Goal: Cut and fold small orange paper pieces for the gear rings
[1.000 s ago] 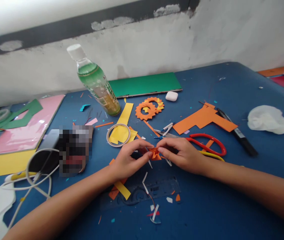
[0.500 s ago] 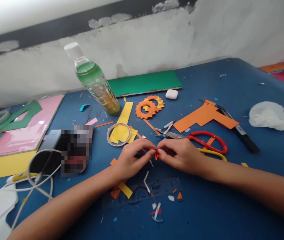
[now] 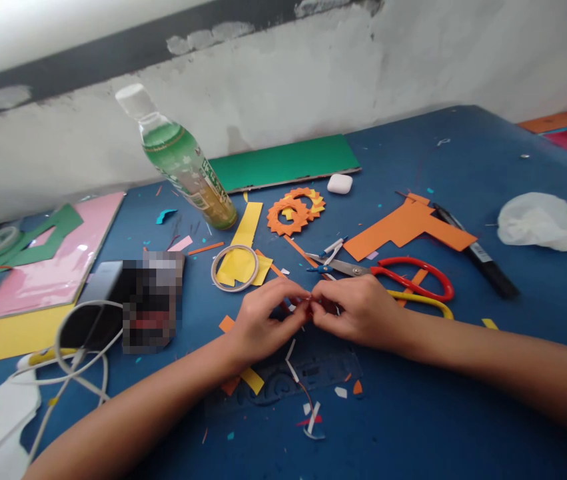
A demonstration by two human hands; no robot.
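Note:
My left hand point(image 3: 267, 317) and my right hand point(image 3: 358, 308) meet fingertip to fingertip above the blue table. Pinched between them is a small piece of folded orange paper point(image 3: 310, 312), mostly covered by the fingers. Scissors point(image 3: 413, 263) with red and yellow handles lie beside my right hand, partly under it. A blue-and-white drawing compass point(image 3: 332, 253) rests near the scissor blades. Just beyond my left hand lies a tape roll point(image 3: 214, 275) on yellow paper. Farther back are two interlinked folded-paper rings point(image 3: 288, 229), in orange and yellow.
A tilted-looking drink bottle point(image 3: 183, 157) stands at the back left, near a green board point(image 3: 288, 160). Cut orange paper point(image 3: 398, 227), a black marker point(image 3: 493, 270) and crumpled white tissue point(image 3: 546, 223) lie right. A white cable point(image 3: 76, 373) loops at left. A clear ruler point(image 3: 323, 370) lies in front.
The fingertips have closed further over the orange paper, so less of it shows. My hands stay together in nearly the same place; the view has shifted slightly.

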